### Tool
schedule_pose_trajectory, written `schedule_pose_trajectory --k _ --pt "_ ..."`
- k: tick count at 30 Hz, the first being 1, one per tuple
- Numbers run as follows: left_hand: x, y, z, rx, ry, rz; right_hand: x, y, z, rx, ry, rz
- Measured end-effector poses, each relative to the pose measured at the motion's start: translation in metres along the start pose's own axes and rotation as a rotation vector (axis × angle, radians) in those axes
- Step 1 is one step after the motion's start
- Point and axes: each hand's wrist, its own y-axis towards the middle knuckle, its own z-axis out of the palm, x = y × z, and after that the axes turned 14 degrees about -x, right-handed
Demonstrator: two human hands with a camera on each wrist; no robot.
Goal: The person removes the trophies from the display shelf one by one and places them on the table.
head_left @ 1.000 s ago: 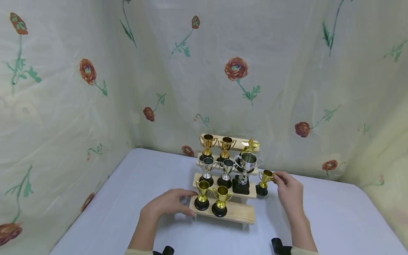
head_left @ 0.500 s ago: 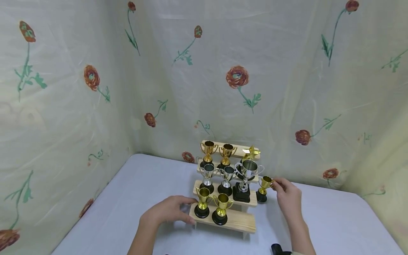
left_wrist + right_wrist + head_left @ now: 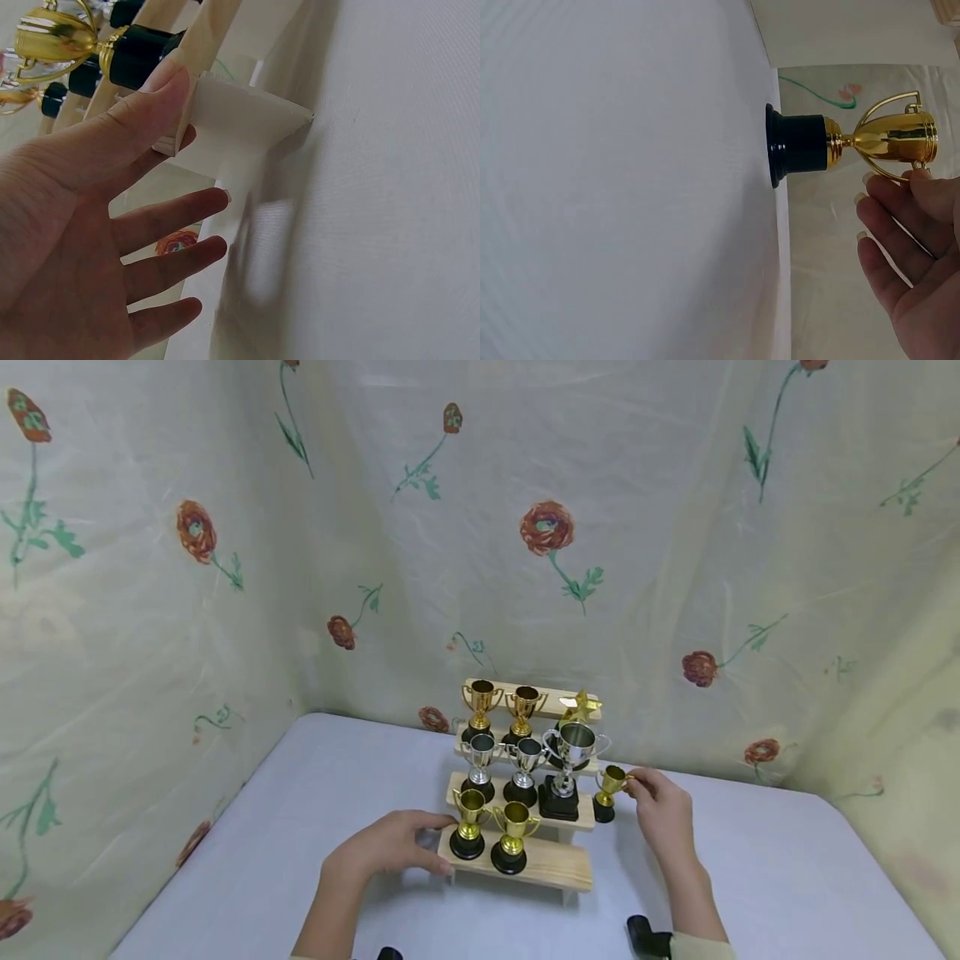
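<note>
Work surface: white-covered table (image 3: pixel 300 877); flowered curtain (image 3: pixel 420 568) behind.
Right hand (image 3: pixel 666 814): pinches one handle of the gold cup (image 3: pixel 612 778).
Cup position: upright, just right of the wooden rack (image 3: pixel 558 862); base contact cannot be told.
Left hand (image 3: pixel 390 847): thumb and index finger grip the rack's lowest step at its left end.
Rack load: front gold cups (image 3: pixel 514 822), silver cups (image 3: pixel 481 752), rear gold cups (image 3: pixel 522 703), star trophy (image 3: pixel 581 706).

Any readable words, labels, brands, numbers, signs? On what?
None readable in any view.
Gold two-handled trophy cup with round black base, pinched by the right hand: no visible lettering.
Black trophy bases on the tiered pale-wood stand: too small to judge fine marks.
</note>
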Motion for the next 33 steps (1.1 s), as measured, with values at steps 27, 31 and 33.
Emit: schedule_pose_trajectory --k 27,31,33 --pt "-0.007 0.0 0.0 0.013 -0.018 -0.032 0.002 -0.007 -0.028 -0.113 0.036 0.001" --pt "-0.007 -0.001 0.001 0.005 -0.004 -0.039 0.004 -0.008 -0.032 -0.12 0.068 -0.024" --pt "-0.007 -0.002 0.001 0.002 -0.006 -0.046 0.007 -0.01 -0.033 -0.114 0.079 -0.026"
